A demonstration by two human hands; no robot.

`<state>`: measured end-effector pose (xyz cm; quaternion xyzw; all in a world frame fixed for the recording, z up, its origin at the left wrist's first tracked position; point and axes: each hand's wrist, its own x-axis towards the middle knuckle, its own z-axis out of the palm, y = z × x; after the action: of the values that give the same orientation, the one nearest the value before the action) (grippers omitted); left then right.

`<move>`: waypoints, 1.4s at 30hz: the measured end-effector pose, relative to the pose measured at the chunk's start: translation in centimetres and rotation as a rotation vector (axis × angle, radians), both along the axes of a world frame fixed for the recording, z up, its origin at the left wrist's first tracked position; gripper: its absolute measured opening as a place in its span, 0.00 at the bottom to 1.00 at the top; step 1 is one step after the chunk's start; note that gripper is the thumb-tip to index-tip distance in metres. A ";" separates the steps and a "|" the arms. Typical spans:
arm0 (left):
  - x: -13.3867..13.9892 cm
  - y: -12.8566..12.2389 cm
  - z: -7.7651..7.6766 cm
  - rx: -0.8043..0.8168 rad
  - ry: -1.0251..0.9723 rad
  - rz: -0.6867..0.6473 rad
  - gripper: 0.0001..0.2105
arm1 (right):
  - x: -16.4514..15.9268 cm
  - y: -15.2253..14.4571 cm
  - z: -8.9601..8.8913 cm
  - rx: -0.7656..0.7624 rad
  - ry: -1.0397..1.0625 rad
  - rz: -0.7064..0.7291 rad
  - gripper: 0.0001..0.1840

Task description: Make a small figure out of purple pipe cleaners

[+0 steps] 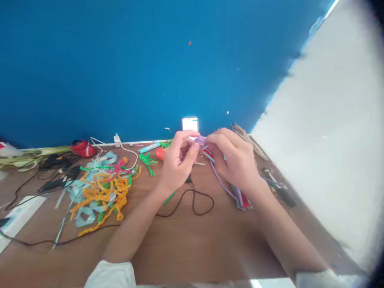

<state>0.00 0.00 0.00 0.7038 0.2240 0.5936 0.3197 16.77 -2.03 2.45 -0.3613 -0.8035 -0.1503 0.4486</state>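
Note:
Over the desk, my left hand (179,162) pinches a small knotted purple strip (200,140) between thumb and fingers. From the other side, the fingertips of my right hand (235,160) are closed on the same strip, and the two hands almost meet there. A thin purple strand (220,182) trails below my right hand. Partly covered by that hand and wrist lies a bundle of red, purple and teal strips (244,202). A green knotted figure (147,161) and a partly hidden orange-red object (160,153) lie left of my left hand.
A lit phone (190,124) leans against the blue wall behind my hands. Orange braided cords (103,192) and pale blue ribbon (87,214) are heaped at left. Black cable (193,191) loops across the brown desk (192,248). A white power strip (25,218) lies far left.

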 end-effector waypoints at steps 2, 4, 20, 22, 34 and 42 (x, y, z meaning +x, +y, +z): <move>0.0 0.0 -0.1 -0.003 0.015 -0.011 0.09 | 0.1 0.1 0.0 0.032 -0.020 -0.017 0.09; 0.0 0.1 -0.1 -0.005 0.021 -0.017 0.08 | 0.1 0.2 0.0 0.043 -0.021 -0.018 0.09; -0.2 -0.1 0.7 -0.131 -0.132 -0.140 0.05 | -0.3 0.0 0.5 -0.273 0.395 0.271 0.03; -0.4 0.0 0.7 -0.193 -0.133 -0.222 0.05 | -0.2 0.1 0.4 -0.371 0.515 0.323 0.02; -0.3 0.2 0.5 -0.361 -0.219 -0.437 0.06 | 0.3 0.2 0.5 -0.710 0.710 0.604 0.12; -0.2 0.2 1.0 -0.498 -0.236 -0.542 0.10 | 0.4 0.3 0.6 -0.574 0.617 0.588 0.09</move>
<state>-0.21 0.15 1.03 0.5651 0.1290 0.4918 0.6497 17.19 -1.69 3.06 -0.2564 -0.7103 0.3225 0.5707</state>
